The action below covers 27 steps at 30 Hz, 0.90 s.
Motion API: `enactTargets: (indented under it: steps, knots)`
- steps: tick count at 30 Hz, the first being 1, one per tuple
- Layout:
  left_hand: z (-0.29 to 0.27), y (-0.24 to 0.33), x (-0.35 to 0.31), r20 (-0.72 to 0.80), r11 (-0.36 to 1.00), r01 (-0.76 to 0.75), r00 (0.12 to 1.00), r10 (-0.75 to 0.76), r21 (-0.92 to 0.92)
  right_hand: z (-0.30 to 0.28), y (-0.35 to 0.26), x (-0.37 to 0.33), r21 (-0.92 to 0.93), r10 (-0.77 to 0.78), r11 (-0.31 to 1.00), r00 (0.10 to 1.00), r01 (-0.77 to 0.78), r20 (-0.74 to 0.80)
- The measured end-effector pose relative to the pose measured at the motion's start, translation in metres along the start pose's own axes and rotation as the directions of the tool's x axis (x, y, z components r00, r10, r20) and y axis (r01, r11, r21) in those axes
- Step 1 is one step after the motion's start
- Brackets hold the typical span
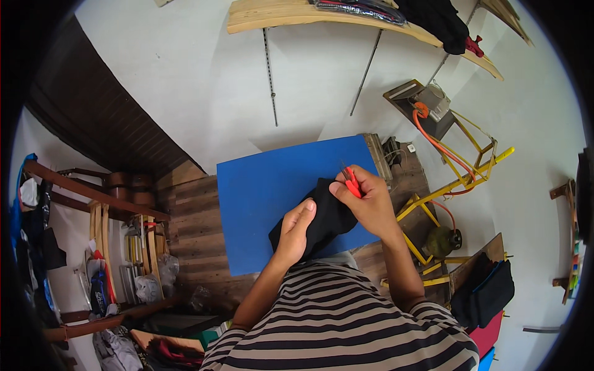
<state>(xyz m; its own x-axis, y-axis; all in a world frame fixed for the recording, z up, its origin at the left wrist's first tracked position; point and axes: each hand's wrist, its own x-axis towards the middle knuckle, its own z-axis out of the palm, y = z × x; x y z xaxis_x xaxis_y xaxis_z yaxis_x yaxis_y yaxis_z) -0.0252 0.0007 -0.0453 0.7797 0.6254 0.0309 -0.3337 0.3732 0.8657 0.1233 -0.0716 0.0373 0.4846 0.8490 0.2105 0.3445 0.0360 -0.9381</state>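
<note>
A piece of black cloth (327,216) lies bunched over the near right part of a blue board (266,185). My left hand (296,230) grips its lower left side, fingers curled over the fabric. My right hand (368,199) is closed around a small red-handled snipper (351,182), whose thin tips point up and away just above the cloth's top edge. The two hands sit close together, with the cloth stretched between them.
The blue board rests on a dark wooden table (192,216) against a white wall. A yellow metal frame (461,176) with an orange hose and a green gas cylinder (442,241) stand to the right. Wooden shelves (346,18) hang above; cluttered racks (105,247) fill the left.
</note>
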Motion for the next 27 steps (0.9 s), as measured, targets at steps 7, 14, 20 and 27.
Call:
enactTargets:
  steps: [7,14,20,27]
  knots:
    - [0.017,0.028,-0.004,-0.061,0.944,0.252,0.961,-0.270,-0.212,0.014,0.009,0.004,-0.118,-0.035,0.993,0.997,0.028,-0.062]
    - [0.023,0.044,0.001,-0.108,0.873,0.250,0.941,-0.322,-0.419,-0.004,-0.012,-0.023,-0.283,-0.174,0.942,0.984,0.181,0.049]
    - [0.020,0.042,0.004,-0.073,0.910,0.231,0.960,-0.271,-0.344,-0.003,-0.007,-0.038,-0.334,-0.252,0.896,0.955,0.292,0.159]
    - [0.024,0.043,0.007,-0.130,0.929,0.223,0.954,-0.270,-0.295,0.000,0.002,-0.041,-0.376,-0.200,0.893,0.966,0.247,0.161]
